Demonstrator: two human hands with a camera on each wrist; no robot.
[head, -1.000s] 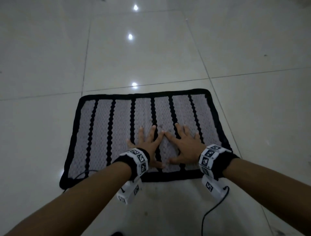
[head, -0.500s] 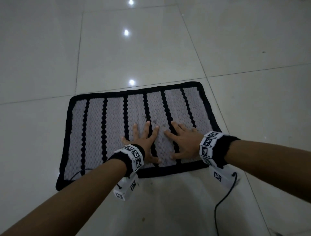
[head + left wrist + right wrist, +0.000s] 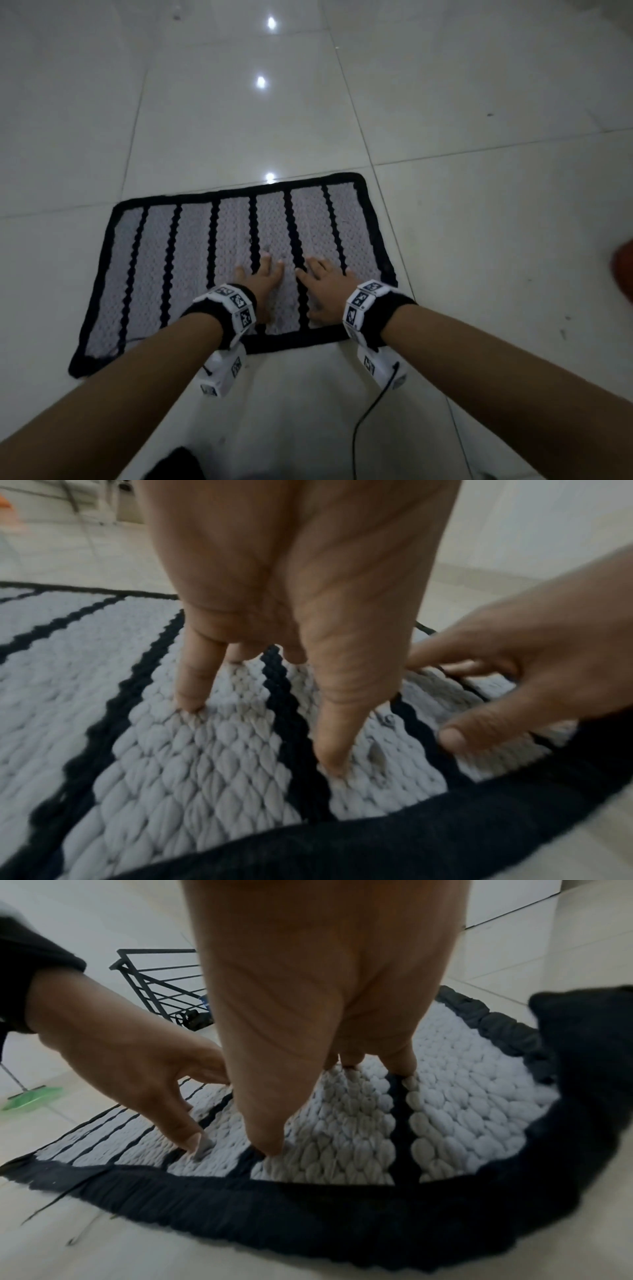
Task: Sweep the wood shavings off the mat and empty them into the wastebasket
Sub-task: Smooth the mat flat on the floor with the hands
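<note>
A grey woven mat (image 3: pixel 191 260) with black stripes and a black border lies on the white tiled floor. My left hand (image 3: pixel 263 284) and right hand (image 3: pixel 323 287) press flat on it side by side near its front edge, fingers straight and spread, with a small gap between them. In the left wrist view my left fingers (image 3: pixel 192 685) dig into the weave, and a few small pale shavings (image 3: pixel 375 753) lie between the hands. The right wrist view shows my right hand (image 3: pixel 325 1042) on the mat (image 3: pixel 462 1096), with the left hand (image 3: pixel 137 1056) beside it. No wastebasket is identifiable.
A black metal rack (image 3: pixel 161 988) stands on the floor beyond the mat's left side, with a green tool head (image 3: pixel 32 1100) near it. A blurred orange object (image 3: pixel 623 270) sits at the right edge. A black cable (image 3: pixel 370 411) trails from my right wrist.
My two hands, whose index fingers touched a second ago, have drawn slightly apart and nearer the mat's front edge. The head view has tilted, so the mat appears lower and turned.
</note>
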